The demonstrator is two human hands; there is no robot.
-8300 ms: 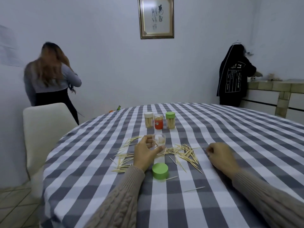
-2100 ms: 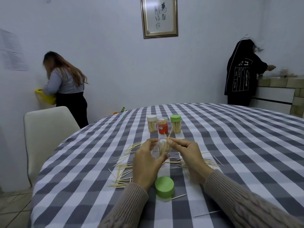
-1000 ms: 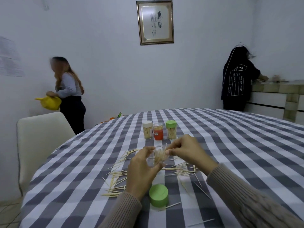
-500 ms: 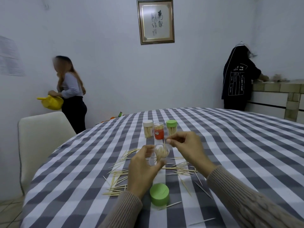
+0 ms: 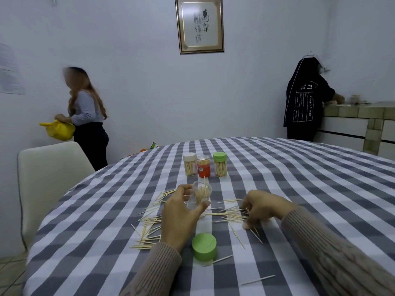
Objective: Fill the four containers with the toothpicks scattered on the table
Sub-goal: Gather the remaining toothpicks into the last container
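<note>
Toothpicks of pale wood [image 5: 226, 214] lie scattered on the grey and white checked table [image 5: 299, 178], and your right hand [image 5: 264, 207] has come down among them again: half a second ago it was up at the mouth of the small clear plastic container [image 5: 199, 195], and now its curled fingers press on the sticks just to the right of that container. I cannot tell if it already pinches some sticks or only gathers them. I think this means one small bunch was delivered and the next one is being collected. Your left hand [image 5: 181, 218] keeps its grip round the clear container, fingers and thumb curled on its wall, holding it a little tilted above the table. Inside it you see a modest bunch of toothpicks, some tips standing over the rim; it looks only partly filled. Its round green plastic lid [image 5: 204, 248] lies on the table near your left wrist. At the far side three closed containers stand in a row, touching or nearly so: one with a cream lid [image 5: 189, 164], one with an orange label [image 5: 203, 166], one with a green lid [image 5: 220, 164]. The two outer ones show toothpicks through the wall, and I cannot see the contents of the middle one. Many sticks remain on both sides of your hands, so the fourth container probably needs several more bunches.
</note>
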